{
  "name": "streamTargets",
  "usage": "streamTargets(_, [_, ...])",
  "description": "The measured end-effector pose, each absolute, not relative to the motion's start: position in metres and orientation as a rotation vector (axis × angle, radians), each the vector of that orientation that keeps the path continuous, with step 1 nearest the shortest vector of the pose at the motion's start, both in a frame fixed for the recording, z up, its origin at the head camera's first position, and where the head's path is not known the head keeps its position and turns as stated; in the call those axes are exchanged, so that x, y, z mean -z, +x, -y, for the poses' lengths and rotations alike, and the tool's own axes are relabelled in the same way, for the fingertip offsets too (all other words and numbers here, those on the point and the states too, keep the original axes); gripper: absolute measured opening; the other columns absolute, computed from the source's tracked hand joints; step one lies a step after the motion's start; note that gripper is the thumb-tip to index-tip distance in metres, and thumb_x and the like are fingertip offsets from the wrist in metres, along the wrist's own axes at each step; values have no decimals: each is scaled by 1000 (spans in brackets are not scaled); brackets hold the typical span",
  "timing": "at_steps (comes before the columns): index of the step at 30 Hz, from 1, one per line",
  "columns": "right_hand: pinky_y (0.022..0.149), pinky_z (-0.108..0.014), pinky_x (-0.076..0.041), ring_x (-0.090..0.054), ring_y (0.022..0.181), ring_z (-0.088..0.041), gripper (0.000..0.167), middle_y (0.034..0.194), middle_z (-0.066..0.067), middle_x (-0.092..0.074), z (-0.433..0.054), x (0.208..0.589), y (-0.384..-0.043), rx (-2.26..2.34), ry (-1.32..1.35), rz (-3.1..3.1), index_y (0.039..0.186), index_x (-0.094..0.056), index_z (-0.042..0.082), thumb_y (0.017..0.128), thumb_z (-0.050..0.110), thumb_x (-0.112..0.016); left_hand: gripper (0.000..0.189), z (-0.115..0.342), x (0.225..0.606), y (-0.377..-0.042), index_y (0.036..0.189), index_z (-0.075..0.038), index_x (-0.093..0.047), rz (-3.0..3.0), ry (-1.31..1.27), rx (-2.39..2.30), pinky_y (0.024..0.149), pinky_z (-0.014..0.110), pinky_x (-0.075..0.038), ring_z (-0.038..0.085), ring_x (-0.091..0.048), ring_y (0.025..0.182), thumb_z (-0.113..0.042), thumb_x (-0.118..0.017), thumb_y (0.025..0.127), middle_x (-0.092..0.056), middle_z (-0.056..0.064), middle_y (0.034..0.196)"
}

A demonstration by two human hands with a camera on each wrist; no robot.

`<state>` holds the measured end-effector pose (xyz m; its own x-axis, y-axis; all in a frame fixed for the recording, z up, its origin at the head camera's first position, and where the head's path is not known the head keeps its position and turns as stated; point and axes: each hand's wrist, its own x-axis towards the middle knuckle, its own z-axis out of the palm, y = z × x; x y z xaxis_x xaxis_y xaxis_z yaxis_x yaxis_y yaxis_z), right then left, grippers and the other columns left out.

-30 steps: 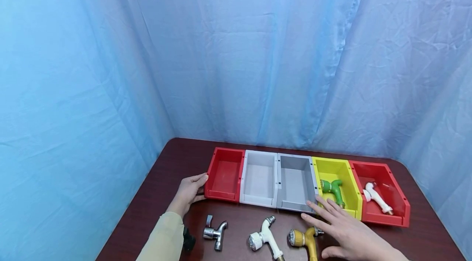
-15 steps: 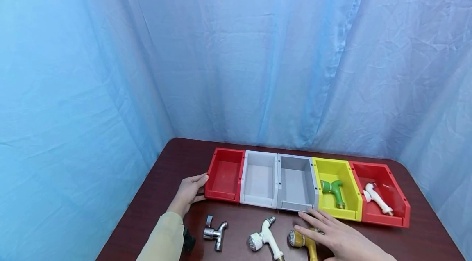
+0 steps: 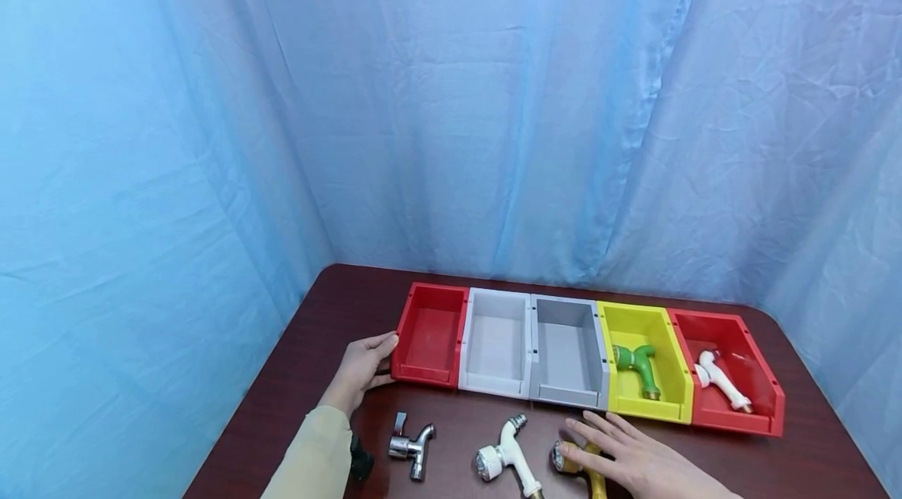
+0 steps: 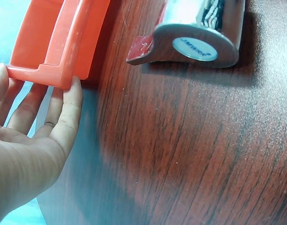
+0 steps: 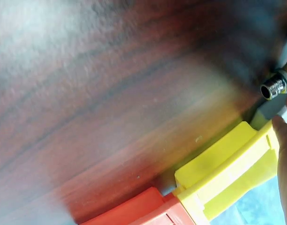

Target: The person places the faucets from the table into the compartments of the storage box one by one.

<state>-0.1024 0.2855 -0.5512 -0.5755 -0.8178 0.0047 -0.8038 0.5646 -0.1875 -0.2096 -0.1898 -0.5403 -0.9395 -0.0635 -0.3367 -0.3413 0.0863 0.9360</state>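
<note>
In the head view, my left hand point(image 3: 361, 372) holds the near left corner of the left red bin point(image 3: 430, 334). In the left wrist view its thumb lies on the rim of the red bin point(image 4: 64, 56) and the fingers are against the outside. My right hand point(image 3: 637, 458) is spread over the yellow tap point(image 3: 597, 481), partly hiding it, fingers fairly straight; whether it touches the tap I cannot tell. The right wrist view shows the tap's metal end point(image 5: 275, 87) near the fingers. A white tap point(image 3: 514, 458) and a chrome tap point(image 3: 414, 448) lie to the left.
Joined to the red bin in a row are a white bin point(image 3: 495, 338), a grey bin point(image 3: 564, 354), a yellow bin point(image 3: 676, 381) with a green tap point(image 3: 640, 364), and another red bin point(image 3: 764, 405) with a white tap point(image 3: 722, 383). Blue curtains point(image 3: 451, 107) hang behind the table point(image 3: 282, 405).
My right hand has drawn back from the front of the grey and yellow bins, down over the yellow tap. My left hand has stayed at the red bin.
</note>
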Motion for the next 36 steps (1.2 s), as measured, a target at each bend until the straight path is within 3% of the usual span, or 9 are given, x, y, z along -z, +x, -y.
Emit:
streamTargets(2, [121,-21,-12,-42,144,-29,82,165,2,-35,-286,555,-102,250,-1423,-2705,162,-28,37,92,71,-55,58,190,540,-210,146,-10,-57,-2149,-409,-1949,89,45,-61,30,-68,111,-43,-64,100,-60,21,140])
streamTargets(4, [120,-30,-28,-45,142,-28,80,164,2,-36,-286,557,-101,218,-1430,-2703,162,-28,37,94,70,-53,58,190,540,-209,146,-10,-57,-2149,-408,-1947,89,45,-61,30,-68,111,-44,-64,99,-60,21,140])
streamTargets(6, [109,-41,-43,-48,141,-28,79,163,3,-38,-286,558,-101,192,-1419,-2698,162,-27,38,95,70,-52,58,189,540,-209,146,-10,-58,-2147,-407,-1950,89,45,-60,31,-68,111,-44,-64,99,-60,21,140])
streamTargets(8, [103,-47,-48,-49,140,-30,77,162,4,-39,-286,558,-100,188,-1397,-2686,162,-27,39,95,69,-51,58,190,540,-209,146,-10,-58,-2147,-405,-1952,89,45,-60,31,-68,112,-44,-64,100,-60,21,140])
streamTargets(27, [100,-50,-52,-52,134,-28,77,152,1,-49,-277,551,-97,223,-1265,-2635,162,-26,41,95,72,-49,58,190,541,-209,146,-10,-58,-2155,-396,-1953,89,45,-60,32,-69,111,-44,-64,100,-61,21,139])
streamTargets(36, [99,-52,-52,-50,133,-23,79,151,7,-47,-275,552,-96,214,-1283,-2668,161,-26,41,94,73,-51,60,190,541,-209,147,-10,-57,-2145,-394,-1955,89,45,-61,30,-69,112,-46,-64,99,-60,20,140])
